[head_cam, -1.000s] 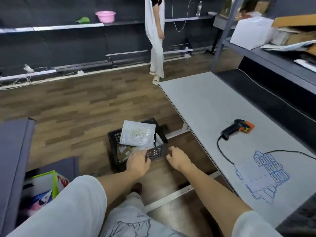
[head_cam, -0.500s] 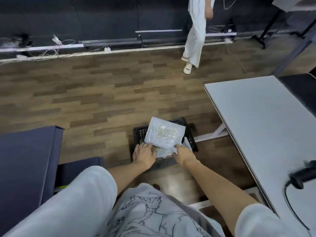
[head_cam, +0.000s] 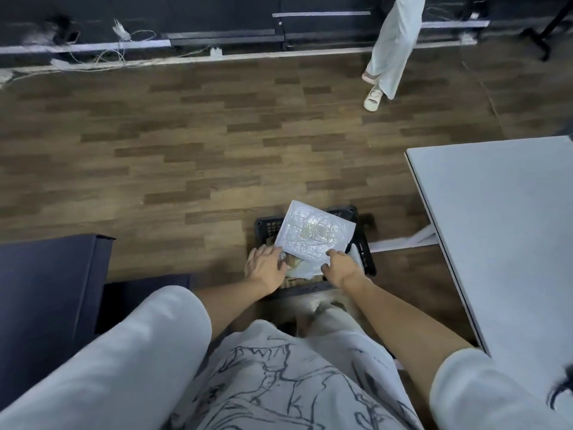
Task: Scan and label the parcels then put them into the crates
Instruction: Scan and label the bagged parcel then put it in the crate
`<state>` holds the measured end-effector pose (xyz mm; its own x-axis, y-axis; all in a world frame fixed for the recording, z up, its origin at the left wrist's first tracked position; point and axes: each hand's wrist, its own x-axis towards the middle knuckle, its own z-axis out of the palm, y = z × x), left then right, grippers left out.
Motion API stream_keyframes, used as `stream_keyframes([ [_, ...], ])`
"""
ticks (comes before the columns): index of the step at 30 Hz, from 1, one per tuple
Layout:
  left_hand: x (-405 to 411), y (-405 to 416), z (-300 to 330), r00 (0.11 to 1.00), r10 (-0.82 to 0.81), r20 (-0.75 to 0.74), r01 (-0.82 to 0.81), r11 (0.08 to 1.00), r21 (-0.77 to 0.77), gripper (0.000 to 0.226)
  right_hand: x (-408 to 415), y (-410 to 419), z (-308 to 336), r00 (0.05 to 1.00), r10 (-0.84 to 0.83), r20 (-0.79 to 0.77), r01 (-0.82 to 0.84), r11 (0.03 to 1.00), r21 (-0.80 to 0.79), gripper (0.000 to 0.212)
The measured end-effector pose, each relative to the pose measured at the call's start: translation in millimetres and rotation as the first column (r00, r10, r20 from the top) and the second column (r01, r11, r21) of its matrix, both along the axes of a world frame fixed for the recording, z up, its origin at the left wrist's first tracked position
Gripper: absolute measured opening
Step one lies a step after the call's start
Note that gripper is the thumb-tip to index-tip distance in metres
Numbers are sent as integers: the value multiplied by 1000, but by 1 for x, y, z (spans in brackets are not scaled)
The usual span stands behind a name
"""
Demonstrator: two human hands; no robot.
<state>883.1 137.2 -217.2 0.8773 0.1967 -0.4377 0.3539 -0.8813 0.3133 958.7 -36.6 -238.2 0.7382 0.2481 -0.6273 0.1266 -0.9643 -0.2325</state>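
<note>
Propped tilted on the black crate [head_cam: 362, 252], long axis running up-left, white parcel [head_cam: 313, 235]; nearer, at its near corner, right hand [head_cam: 339, 268] pinching (grip partly hidden); left hand [head_cam: 265, 268] flat beside

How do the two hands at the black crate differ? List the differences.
The left hand lies flatter at the crate's left edge, fingers spread over the crumpled wrapping there; the right hand has its fingers curled at the near corner of the white parcel. The left hand sits beside that parcel, while the right hand touches it. Whether the right hand truly pinches the parcel is unclear. Both reach down into the same crate, arms bare below white sleeves.
</note>
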Motion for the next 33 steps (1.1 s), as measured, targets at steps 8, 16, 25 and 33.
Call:
stream_keyframes([
  [8, 47, -55, -23, 993, 101, -61, -102, 995, -22, 52, 63, -35, -16, 994, 94, -59, -92, 995, 31, 44],
  [16, 90, -82, -37, 979, 183, -89, -188, 981, -46, 51, 128, -58, -36, 980, 160, -119, -158, 987, 21, 45],
  [25, 138, -75, -108, 959, 273, -78, -275, 961, -14, 52, 188, -34, -102, 975, 172, -139, -179, 983, -35, 48],
  [33, 165, -56, -252, 949, 266, -171, -278, 959, -51, 64, 234, -19, -246, 969, 175, -176, -192, 978, -85, 55],
])
